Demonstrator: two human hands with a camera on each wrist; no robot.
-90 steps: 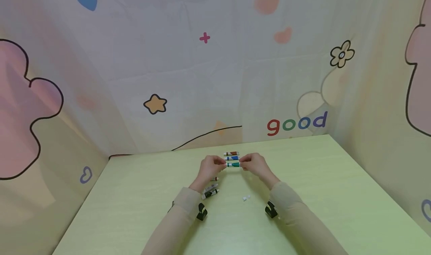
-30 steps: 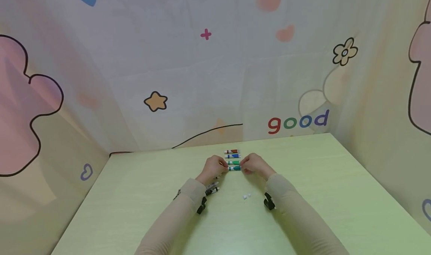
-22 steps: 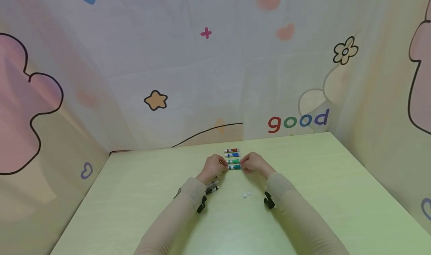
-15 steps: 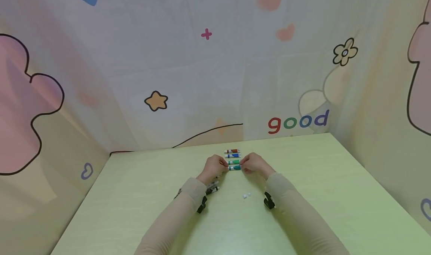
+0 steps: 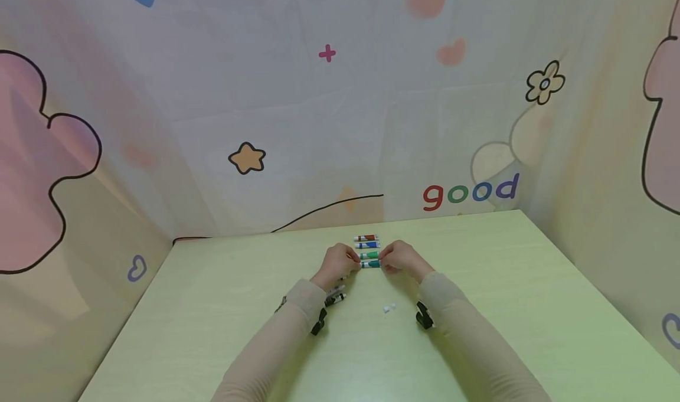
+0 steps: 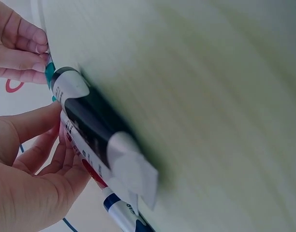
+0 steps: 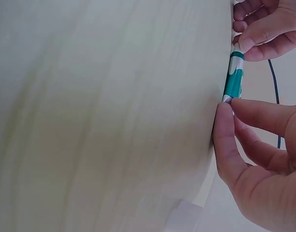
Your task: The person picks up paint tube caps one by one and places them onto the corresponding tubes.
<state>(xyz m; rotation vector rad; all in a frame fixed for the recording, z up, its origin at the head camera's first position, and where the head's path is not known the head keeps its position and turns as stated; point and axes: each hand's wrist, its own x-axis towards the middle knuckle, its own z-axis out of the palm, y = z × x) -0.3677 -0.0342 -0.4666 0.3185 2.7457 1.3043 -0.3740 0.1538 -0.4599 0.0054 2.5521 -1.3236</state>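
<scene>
A dark green paint tube lies crosswise at the near end of a row of tubes. My left hand pinches its cap end, and my right hand pinches its flat tail end. The right wrist view shows thumb and finger of the right hand on that tail. Behind it in the row come a light green paint tube, a blue paint tube and a brown paint tube, roughly parallel.
Below my left wrist lie a black paint tube and a grey-white one, partly covered by the hand and sleeve. A red tube and a navy blue tube show beyond them. Small white pieces lie on the table.
Since three seconds ago both hands have brought the dark green tube slightly nearer, and the light green tube now shows behind it. Over the last second the hands have held nearly still.
</scene>
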